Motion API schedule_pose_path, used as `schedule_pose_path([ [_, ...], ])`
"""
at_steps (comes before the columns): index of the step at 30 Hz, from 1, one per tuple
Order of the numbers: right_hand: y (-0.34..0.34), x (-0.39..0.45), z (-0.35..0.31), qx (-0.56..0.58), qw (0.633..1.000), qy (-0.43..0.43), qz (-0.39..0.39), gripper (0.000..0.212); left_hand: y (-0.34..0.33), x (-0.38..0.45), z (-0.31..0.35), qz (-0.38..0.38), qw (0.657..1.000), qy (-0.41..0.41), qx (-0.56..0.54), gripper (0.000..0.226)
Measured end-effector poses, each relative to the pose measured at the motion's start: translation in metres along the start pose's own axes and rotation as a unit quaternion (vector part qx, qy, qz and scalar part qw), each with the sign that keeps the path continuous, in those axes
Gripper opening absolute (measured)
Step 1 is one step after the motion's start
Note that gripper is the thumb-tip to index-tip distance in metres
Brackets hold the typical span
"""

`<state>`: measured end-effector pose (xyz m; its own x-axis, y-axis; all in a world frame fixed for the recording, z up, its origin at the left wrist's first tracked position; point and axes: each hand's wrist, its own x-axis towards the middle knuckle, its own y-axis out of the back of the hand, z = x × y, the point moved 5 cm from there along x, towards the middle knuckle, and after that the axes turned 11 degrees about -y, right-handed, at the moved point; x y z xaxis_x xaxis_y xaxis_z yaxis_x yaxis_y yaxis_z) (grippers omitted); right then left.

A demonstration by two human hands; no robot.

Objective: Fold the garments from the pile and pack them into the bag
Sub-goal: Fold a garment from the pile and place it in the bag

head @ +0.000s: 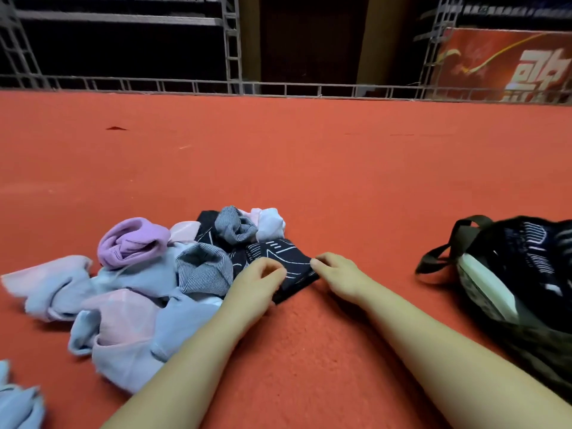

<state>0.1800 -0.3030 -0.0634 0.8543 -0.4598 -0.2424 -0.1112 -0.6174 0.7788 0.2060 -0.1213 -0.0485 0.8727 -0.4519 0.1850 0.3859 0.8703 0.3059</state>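
Note:
A folded black garment with white line print [286, 261] lies on the red carpet at the right edge of the pile [130, 283]. My left hand [257, 280] rests on its near left side with fingers curled onto the cloth. My right hand [334, 270] pinches its right corner. The pile holds crumpled pale blue, pink, lilac and grey striped garments. A dark bag [507, 274] with an olive strap lies open on the right, with black-and-white printed and white cloth inside.
Red carpet [309, 165] stretches ahead to a grey metal truss [232, 85] at the back. A red banner [507, 66] stands at the back right. More pale blue cloth [18, 400] lies at the bottom left corner.

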Motion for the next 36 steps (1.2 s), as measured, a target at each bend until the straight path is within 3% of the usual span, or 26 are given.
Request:
schedule_pose_path([
  [4, -0.007, 0.0, -0.008, 0.128, 0.989, -0.001, 0.075, 0.023, -0.005, 0.002, -0.011, 0.043, 0.998, -0.012, 0.038, 0.007],
  [7, -0.009, -0.003, -0.004, 0.199, 0.975, 0.003, 0.1, 0.02, -0.006, 0.004, -0.018, 0.043, 0.997, -0.019, 0.061, 0.009],
  [10, -0.002, -0.011, -0.009, 0.275, 0.96, 0.016, 0.056, 0.021, -0.004, 0.001, -0.011, 0.034, 0.999, -0.036, 0.011, 0.023],
  [14, 0.03, -0.029, -0.026, 0.444, 0.894, 0.057, 0.004, 0.017, -0.005, -0.009, 0.021, -0.032, 0.987, -0.149, 0.047, 0.054],
  [17, 0.055, -0.046, -0.044, 0.518, 0.85, 0.082, -0.054, 0.016, -0.01, -0.005, 0.052, -0.024, 0.977, -0.212, 0.01, 0.05],
  [20, 0.085, -0.045, -0.056, 0.502, 0.861, 0.083, -0.02, 0.017, -0.004, 0.03, 0.079, 0.011, 0.964, -0.263, 0.031, 0.036],
  [23, 0.122, -0.038, -0.063, 0.492, 0.866, 0.084, 0.031, 0.019, 0.003, 0.077, 0.104, 0.014, 0.967, -0.251, 0.05, 0.032],
  [25, 0.151, -0.038, -0.071, 0.495, 0.86, 0.106, 0.064, 0.018, 0.006, 0.099, 0.128, -0.001, 0.965, -0.262, 0.026, 0.032],
  [28, 0.187, -0.048, -0.083, 0.497, 0.847, 0.177, 0.068, 0.011, 0.009, 0.109, 0.167, -0.015, 0.958, -0.28, -0.056, 0.013],
  [32, 0.192, -0.064, -0.067, 0.384, 0.892, 0.218, 0.101, 0.013, -0.004, 0.087, 0.171, -0.048, 0.969, -0.217, -0.112, 0.021],
  [36, 0.152, -0.079, -0.028, 0.258, 0.934, 0.203, 0.138, 0.016, -0.027, 0.041, 0.121, -0.114, 0.983, -0.099, -0.107, 0.019],
])
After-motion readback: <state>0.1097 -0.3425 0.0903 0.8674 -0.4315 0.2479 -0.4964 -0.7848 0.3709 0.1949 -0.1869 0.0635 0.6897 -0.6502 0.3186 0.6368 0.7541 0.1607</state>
